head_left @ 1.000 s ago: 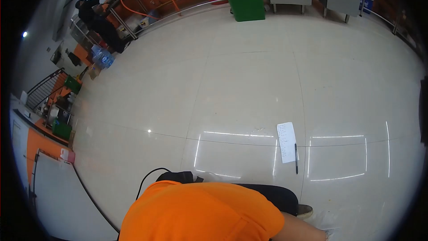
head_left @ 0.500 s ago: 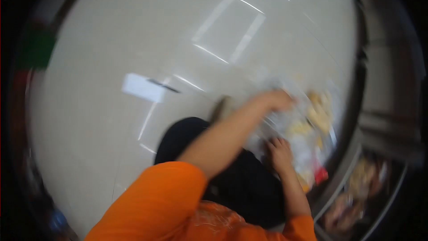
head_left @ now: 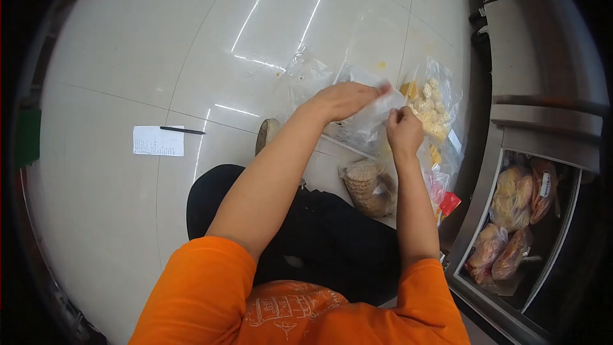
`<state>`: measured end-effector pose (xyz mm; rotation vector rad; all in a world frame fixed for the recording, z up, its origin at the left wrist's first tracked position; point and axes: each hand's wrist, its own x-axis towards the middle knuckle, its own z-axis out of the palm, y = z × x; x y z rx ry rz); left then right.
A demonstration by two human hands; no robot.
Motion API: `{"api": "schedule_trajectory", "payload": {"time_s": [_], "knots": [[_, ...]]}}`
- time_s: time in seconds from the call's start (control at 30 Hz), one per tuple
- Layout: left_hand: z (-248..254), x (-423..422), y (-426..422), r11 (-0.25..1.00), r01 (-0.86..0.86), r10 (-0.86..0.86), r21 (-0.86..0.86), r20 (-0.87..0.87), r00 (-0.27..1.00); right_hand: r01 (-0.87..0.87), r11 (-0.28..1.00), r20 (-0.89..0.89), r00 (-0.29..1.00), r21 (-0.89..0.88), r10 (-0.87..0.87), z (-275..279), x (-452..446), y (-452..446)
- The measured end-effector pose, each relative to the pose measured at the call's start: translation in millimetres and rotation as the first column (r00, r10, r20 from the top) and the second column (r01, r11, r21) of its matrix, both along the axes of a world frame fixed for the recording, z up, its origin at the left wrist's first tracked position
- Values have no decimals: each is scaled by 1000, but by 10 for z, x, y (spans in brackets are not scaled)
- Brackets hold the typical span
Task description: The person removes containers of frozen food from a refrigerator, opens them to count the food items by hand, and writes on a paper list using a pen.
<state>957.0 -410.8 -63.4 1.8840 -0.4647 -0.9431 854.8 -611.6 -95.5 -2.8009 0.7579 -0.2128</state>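
Note:
A clear plastic bag (head_left: 367,126) hangs between my two hands above the tiled floor. My left hand (head_left: 350,99) is closed on its upper edge, the fingertips slightly blurred. With fingers curled in a pinch, my right hand (head_left: 405,133) grips the bag's right side. Just beyond the right hand lies a bag of pale yellow chunks (head_left: 431,108), with a deeper yellow piece at its left. Below the hands, a clear bag holding a stack of brown, round, flat pieces (head_left: 366,188) rests near my knee. What the held bag contains is hard to make out.
An open drawer (head_left: 485,217) at the right holds several bagged meat-like pieces (head_left: 513,198). A red packet (head_left: 449,203) lies by the drawer. On the left floor is a written paper sheet (head_left: 158,144) with a black pen (head_left: 182,130). Another clear bag (head_left: 306,80) lies farther out.
My right hand has risen from the lower bags to the clear plastic bag, and my left hand now grips it too. The view has shifted and sharpened.

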Motion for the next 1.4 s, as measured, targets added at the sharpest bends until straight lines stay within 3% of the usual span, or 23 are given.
{"api": "schedule_trajectory", "payload": {"time_s": [0.03, 0.07, 0.13, 0.17, 0.27, 0.33, 0.37, 0.4, 0.5, 0.6, 0.7, 0.8, 0.9, 1.0, 1.1, 1.17, 1.23, 1.3, 1.4], "knots": [[21, 4, 20, 1000, 11, -11, 5, 114, 993, -4, 997, -72, 997, -80, -2, -61, 49, 20], [-75, 16, 11, 999, -5, -2, 32, 213, 977, 43, 998, -131, 991, 43, -37, 53, 77, 124], [-439, 9, -42, 995, -53, 13, 89, 401, 916, -117, 993, 209, 971, -6, 116, -27, 32, 111], [-520, 19, -54, 987, -112, 57, 113, 403, 913, -192, 980, 375, 906, -46, 195, -54, 29, 124], [-563, 16, -78, 956, -251, 169, 155, 409, 897, -453, 890, 288, 846, -54, 448, -42, -152, 353], [-516, 11, -77, 946, -293, 216, 139, 403, 889, -514, 847, 125, 839, -135, 529, -122, -183, 510], [-487, 46, -43, 917, -378, 306, 130, 382, 872, -542, 823, 38, 831, -172, 555, -185, -207, 542], [-436, 126, 11, 879, -460, 393, 121, 360, 846, -531, 846, -4, 847, -47, 531, -273, -199, 505], [-260, 367, 267, 663, -733, 657, 154, 349, 668, -503, 863, 31, 865, 44, 502, -391, -144, 400], [-183, 462, 410, 710, -421, 346, 565, 241, 907, -480, 870, 24, 877, 113, 480, -382, -86, 370], [-549, 305, 266, 739, -179, 143, 649, 109, 984, -471, 872, 10, 880, 135, 475, -353, -84, 377], [-564, 295, 153, 768, -258, 453, 586, -212, 866, -483, 865, 45, 875, 134, 482, -403, -94, 348], [-674, 356, 131, 749, -559, 573, 356, 77, 816, -464, 871, 23, 884, 160, 466, -406, -102, 347], [-628, 372, 150, 624, -781, 778, -20, 110, 618, -452, 880, 24, 891, 148, 453, -369, -99, 364], [-461, 415, 83, 645, -739, 707, -195, -217, 673, -456, 885, 61, 890, 92, 452, -341, -72, 379], [-166, 352, 50, 830, -478, 454, -287, -151, 878, -436, 897, 65, 900, 80, 431, -309, -45, 418], [82, 199, -1, 936, -183, 180, -300, -40, 983, -421, 901, 25, 907, 106, 421, -247, -47, 400], [164, 58, -65, 969, 108, -92, -223, 83, 992, -407, 897, -58, 905, 171, 422, -182, -53, 344], [-155, -43, -147, 971, 222, -203, -95, 173, 964, -475, 840, 95, 879, 262, 468, -156, -72, 249]]}}
